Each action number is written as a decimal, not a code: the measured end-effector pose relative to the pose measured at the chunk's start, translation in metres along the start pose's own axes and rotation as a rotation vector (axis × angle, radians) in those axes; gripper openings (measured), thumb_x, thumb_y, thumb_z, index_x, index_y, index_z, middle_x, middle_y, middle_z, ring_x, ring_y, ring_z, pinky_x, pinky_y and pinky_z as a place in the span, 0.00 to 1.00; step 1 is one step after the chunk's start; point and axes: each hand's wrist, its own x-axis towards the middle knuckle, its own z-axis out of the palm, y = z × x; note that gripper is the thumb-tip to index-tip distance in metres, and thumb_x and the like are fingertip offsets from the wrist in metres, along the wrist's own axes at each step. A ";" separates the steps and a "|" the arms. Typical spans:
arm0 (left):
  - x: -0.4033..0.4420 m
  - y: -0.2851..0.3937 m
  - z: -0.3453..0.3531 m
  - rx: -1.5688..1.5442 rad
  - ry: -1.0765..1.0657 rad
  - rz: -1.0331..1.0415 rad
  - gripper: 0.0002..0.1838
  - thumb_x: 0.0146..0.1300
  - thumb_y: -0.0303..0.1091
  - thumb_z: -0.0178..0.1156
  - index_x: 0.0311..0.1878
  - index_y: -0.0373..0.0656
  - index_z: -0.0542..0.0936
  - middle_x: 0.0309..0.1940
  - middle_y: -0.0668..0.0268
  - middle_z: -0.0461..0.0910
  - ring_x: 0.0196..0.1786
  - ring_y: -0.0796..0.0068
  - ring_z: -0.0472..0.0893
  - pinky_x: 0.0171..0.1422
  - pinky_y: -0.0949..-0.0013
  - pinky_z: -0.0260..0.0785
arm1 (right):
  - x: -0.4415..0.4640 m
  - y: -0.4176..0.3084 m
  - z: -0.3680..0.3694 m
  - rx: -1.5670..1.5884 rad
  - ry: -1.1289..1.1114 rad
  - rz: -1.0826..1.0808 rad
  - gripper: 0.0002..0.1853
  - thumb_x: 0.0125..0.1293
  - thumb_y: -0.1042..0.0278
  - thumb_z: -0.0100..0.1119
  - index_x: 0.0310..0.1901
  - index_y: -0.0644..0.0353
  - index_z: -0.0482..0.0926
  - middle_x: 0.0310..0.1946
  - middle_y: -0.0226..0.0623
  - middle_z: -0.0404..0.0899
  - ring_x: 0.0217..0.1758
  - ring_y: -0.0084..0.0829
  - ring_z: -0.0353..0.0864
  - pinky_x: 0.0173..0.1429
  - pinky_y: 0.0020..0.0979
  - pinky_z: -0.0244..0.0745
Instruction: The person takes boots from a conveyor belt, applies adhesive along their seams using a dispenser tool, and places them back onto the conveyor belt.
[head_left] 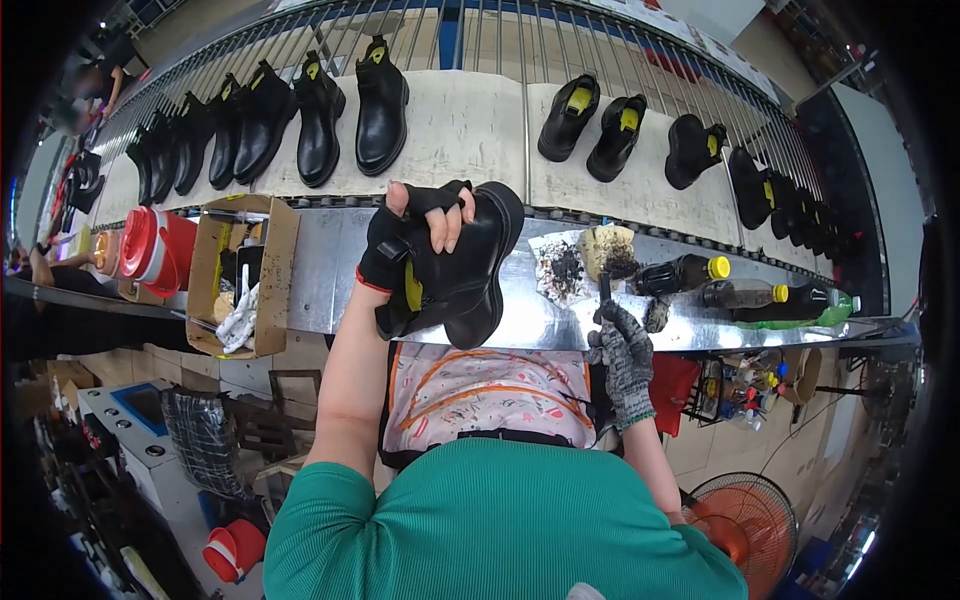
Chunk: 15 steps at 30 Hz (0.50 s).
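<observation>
My left hand (425,220), in a black fingerless glove, is closed on a black ankle boot (465,265). The boot is tilted on its side above the bench's front edge, its sole facing right and its yellow-lined opening toward me at the left. My right hand (625,355), in a grey knit glove, grips a dark stick-like tool (604,288). The tool's far end meets a pale yellow sponge (607,245) stained black; its tip is hard to make out. Beside the sponge lies a white cloth or paper (558,268) with black smears.
Dark bottles with yellow caps (685,274) and a green bottle (835,308) lie at the right. A cardboard box (275,280) and a red bucket (160,250) stand left. Behind, several black boots (382,110) line the conveyor. An orange fan (745,530) is low right.
</observation>
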 end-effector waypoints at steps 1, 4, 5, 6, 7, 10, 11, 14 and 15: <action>0.000 0.000 0.001 0.017 -0.014 -0.015 0.44 0.67 0.68 0.24 0.11 0.43 0.71 0.15 0.64 0.70 0.39 0.66 0.66 0.55 0.65 0.56 | -0.006 -0.023 0.007 0.014 -0.057 0.019 0.12 0.67 0.71 0.55 0.51 0.61 0.77 0.42 0.32 0.80 0.31 0.20 0.79 0.28 0.21 0.75; 0.006 -0.003 0.006 0.050 -0.057 0.021 0.44 0.69 0.66 0.23 0.10 0.44 0.72 0.12 0.65 0.71 0.33 0.69 0.68 0.52 0.66 0.57 | -0.008 -0.071 0.014 -0.242 -0.244 -0.162 0.15 0.66 0.74 0.53 0.54 0.63 0.76 0.45 0.35 0.80 0.34 0.19 0.80 0.29 0.19 0.77; 0.008 -0.008 0.003 0.042 -0.084 0.048 0.44 0.69 0.66 0.23 0.10 0.44 0.72 0.11 0.66 0.71 0.30 0.70 0.68 0.50 0.66 0.57 | -0.010 -0.091 0.019 -0.392 -0.284 -0.177 0.15 0.64 0.72 0.54 0.52 0.60 0.78 0.47 0.36 0.80 0.39 0.24 0.82 0.38 0.26 0.79; 0.010 -0.011 0.002 0.037 -0.113 0.075 0.44 0.69 0.65 0.23 0.10 0.44 0.72 0.10 0.66 0.71 0.26 0.71 0.69 0.49 0.67 0.58 | -0.007 -0.105 0.024 -0.526 -0.334 -0.404 0.15 0.63 0.70 0.55 0.51 0.59 0.79 0.47 0.36 0.80 0.41 0.27 0.81 0.42 0.29 0.78; 0.012 -0.011 0.006 0.048 -0.113 0.079 0.44 0.69 0.65 0.23 0.10 0.44 0.72 0.10 0.66 0.70 0.24 0.71 0.68 0.48 0.67 0.58 | -0.002 -0.117 0.029 -0.657 -0.381 -0.633 0.15 0.62 0.67 0.56 0.51 0.57 0.79 0.47 0.35 0.80 0.43 0.30 0.81 0.46 0.32 0.77; 0.016 -0.006 0.017 0.083 -0.109 0.082 0.44 0.69 0.65 0.23 0.09 0.44 0.71 0.08 0.67 0.70 0.17 0.72 0.67 0.44 0.67 0.60 | -0.012 -0.147 0.043 -0.915 -0.454 -0.800 0.22 0.56 0.51 0.61 0.51 0.48 0.80 0.49 0.32 0.80 0.51 0.39 0.77 0.58 0.40 0.68; 0.016 -0.006 0.018 0.093 -0.104 0.082 0.44 0.69 0.65 0.23 0.08 0.44 0.71 0.08 0.66 0.70 0.17 0.72 0.67 0.44 0.67 0.60 | -0.012 -0.151 0.046 -0.976 -0.452 -0.851 0.23 0.55 0.49 0.62 0.52 0.46 0.79 0.50 0.31 0.79 0.52 0.38 0.77 0.58 0.40 0.68; 0.017 -0.003 0.025 0.121 -0.084 0.073 0.45 0.68 0.66 0.23 0.08 0.44 0.71 0.09 0.66 0.71 0.17 0.72 0.67 0.43 0.66 0.61 | -0.008 -0.157 0.052 -1.058 -0.482 -0.875 0.27 0.49 0.48 0.63 0.52 0.45 0.79 0.49 0.31 0.80 0.53 0.37 0.76 0.57 0.39 0.69; 0.017 -0.002 0.026 0.131 -0.078 0.070 0.45 0.68 0.67 0.24 0.08 0.44 0.71 0.09 0.66 0.71 0.17 0.73 0.67 0.43 0.67 0.61 | -0.007 -0.158 0.055 -1.041 -0.476 -0.885 0.26 0.47 0.51 0.62 0.50 0.47 0.81 0.47 0.34 0.80 0.51 0.39 0.77 0.58 0.39 0.70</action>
